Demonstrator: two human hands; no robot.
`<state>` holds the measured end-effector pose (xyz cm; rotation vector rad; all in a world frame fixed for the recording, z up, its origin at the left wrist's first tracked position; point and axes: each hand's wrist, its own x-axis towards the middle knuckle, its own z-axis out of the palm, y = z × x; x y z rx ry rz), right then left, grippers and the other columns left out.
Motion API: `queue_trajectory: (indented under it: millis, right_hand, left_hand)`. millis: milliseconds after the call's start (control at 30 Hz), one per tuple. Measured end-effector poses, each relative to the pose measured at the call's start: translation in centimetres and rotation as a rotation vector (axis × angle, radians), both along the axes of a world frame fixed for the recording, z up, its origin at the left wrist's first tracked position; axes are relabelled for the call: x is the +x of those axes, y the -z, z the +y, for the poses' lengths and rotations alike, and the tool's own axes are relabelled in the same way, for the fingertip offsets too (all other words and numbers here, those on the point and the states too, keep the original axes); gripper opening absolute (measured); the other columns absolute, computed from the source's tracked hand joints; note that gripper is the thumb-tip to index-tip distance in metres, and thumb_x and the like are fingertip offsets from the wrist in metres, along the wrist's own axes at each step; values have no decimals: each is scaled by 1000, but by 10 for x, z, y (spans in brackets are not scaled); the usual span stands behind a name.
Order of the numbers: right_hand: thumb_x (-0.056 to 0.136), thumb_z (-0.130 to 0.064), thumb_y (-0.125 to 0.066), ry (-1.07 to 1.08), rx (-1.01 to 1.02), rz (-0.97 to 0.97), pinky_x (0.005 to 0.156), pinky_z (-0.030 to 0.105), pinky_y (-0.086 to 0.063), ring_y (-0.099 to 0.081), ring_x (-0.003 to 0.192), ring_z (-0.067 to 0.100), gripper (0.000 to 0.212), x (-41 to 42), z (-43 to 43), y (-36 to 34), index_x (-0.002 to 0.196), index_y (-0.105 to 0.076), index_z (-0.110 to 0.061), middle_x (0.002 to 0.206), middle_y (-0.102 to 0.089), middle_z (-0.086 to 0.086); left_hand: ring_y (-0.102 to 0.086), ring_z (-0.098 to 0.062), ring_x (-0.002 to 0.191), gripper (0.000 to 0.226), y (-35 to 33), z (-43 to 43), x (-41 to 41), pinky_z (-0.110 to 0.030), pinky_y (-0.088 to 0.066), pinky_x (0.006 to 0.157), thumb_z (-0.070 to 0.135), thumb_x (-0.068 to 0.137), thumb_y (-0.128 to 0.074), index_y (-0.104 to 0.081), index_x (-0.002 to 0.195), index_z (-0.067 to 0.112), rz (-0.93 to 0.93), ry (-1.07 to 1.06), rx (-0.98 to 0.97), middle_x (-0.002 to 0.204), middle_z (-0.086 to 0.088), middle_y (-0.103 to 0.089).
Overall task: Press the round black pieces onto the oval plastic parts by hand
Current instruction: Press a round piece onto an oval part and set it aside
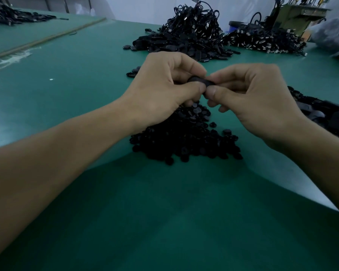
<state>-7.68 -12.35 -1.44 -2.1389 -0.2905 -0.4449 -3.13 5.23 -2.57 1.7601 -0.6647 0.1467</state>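
I see two hands and one oval part. My left hand [164, 89] and right hand [252, 98] meet above the middle of the table [67, 85], and the fingers of each pinch one end of the part [201, 81] between thumb and forefinger, the other fingers curled under. The part is off the table, just above the near heap. Its long axis runs left to right, roughly level, from one hand to the other. I cannot tell whether a round piece sits on it; the fingers cover most of it.

Below the hands lies one heap of round pieces [184, 139], too many to count, with a few strays at its right side. One pile of larger black parts [321, 112] lies at the right edge, partly behind my right wrist. Toward the far edge stand two piles of black cables, a tall one [194, 30] with flat oval parts spread at its foot and a lower one [262, 40] to its right. A fifth dark pile [12, 15] sits at the far left corner.

The table is covered in a green mat. The room is dim, with a pale wall behind and a green machine [294, 14] at the far right.
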Motion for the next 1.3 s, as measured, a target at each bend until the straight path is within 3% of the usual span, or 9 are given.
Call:
queue_trajectory:
  millis: [433,667,900,1000,1067,1133,1167,1233,1300]
  right_hand:
    - [88,-19,-75,53,-12,26,57,11,-46,-67,63,3,8,1,-2,-1,83,-70,-24,72,-73,-3]
    - [87,-18,-71,124,-8,34,59,26,-47,-58,59,5,11,2,2,0,79,-66,-24,70,-69,-4]
    - [88,-14,-74,32,-3,19,60,17,-52,-64,63,4,13,-1,-2,-1,82,-70,-24,75,-73,-1]
    - [93,-10,-68,25,-9,39,64,18,-54,-69,70,4,13,2,-3,-1,91,-72,-23,76,-75,-1]
    - [96,-12,-62,56,-92,57,72,15,-54,-71,80,4,18,4,-5,1,108,-72,-22,84,-75,-6]
    - [99,-17,-59,149,-319,51,81,5,-47,-67,90,4,27,7,-10,0,123,-68,-20,99,-71,-9]
    - [99,-17,-57,212,-449,51,88,7,-46,-65,97,9,29,8,-16,-1,127,-66,-17,108,-71,-4]
    - [98,-16,-56,346,-657,87,102,33,-48,-61,111,27,28,10,-34,-5,123,-69,-13,119,-69,11]
    - [96,-17,-57,488,-807,194,98,45,-49,-56,111,39,24,10,-53,-9,114,-72,-13,115,-66,19]
  left_hand:
    - [-73,-14,65,17,-2,0,-1,-22,-59,65,0,83,-78,-72,83,15,90,-10,-57,71,-2,-76]
    - [-74,-17,67,14,-3,-1,-2,-21,-59,64,0,83,-78,-73,85,12,45,-16,-40,74,-5,-76]
    - [-72,-13,59,15,-4,-1,0,-19,-57,60,1,81,-79,-72,82,14,-8,-20,-3,71,-4,-76]
    - [-72,-12,59,16,-1,0,6,-20,-57,60,2,81,-80,-72,81,16,-9,-45,3,69,-2,-76]
    - [-74,-15,62,17,3,3,15,-26,-61,65,4,82,-80,-72,82,19,3,-115,27,69,1,-75]
    - [-75,-16,65,18,8,8,26,-31,-62,72,4,83,-78,-71,84,21,38,-213,21,68,3,-75]
    - [-75,-16,66,19,10,12,33,-31,-62,74,3,84,-77,-71,84,21,57,-262,8,67,3,-75]
    - [-75,-15,67,21,11,20,45,-27,-62,72,2,85,-75,-71,84,22,81,-357,-26,67,3,-74]
    - [-75,-14,66,19,11,26,56,-24,-61,70,1,85,-75,-72,90,18,108,-433,-68,74,2,-74]
